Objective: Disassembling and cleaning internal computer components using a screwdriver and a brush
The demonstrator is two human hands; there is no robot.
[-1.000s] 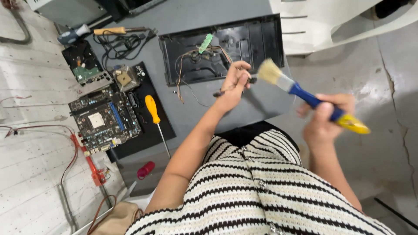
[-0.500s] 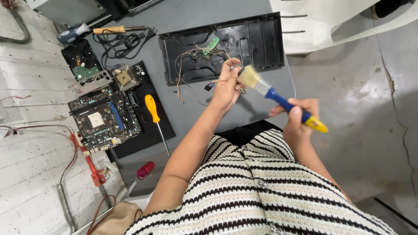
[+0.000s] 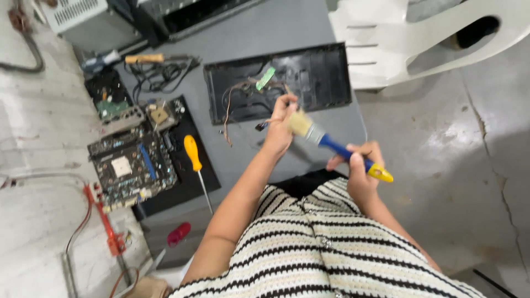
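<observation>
The right hand (image 3: 359,165), wrapped round the blue brush (image 3: 331,144), has moved its bristles up against the small part pinched in the left hand (image 3: 280,124).

Black-and-white striped knit top with small metal buttons, bare forearms, no sleeves visible.

The paintbrush (image 3: 331,144) has pale soft bristles, a shiny metal ferrule and a glossy blue-and-yellow plastic handle, the black panel (image 3: 309,77) looks matt plastic, the screwdriver (image 3: 194,160) pairs yellow plastic with a bright metal shaft, and the chair (image 3: 419,44) is smooth white plastic.
</observation>
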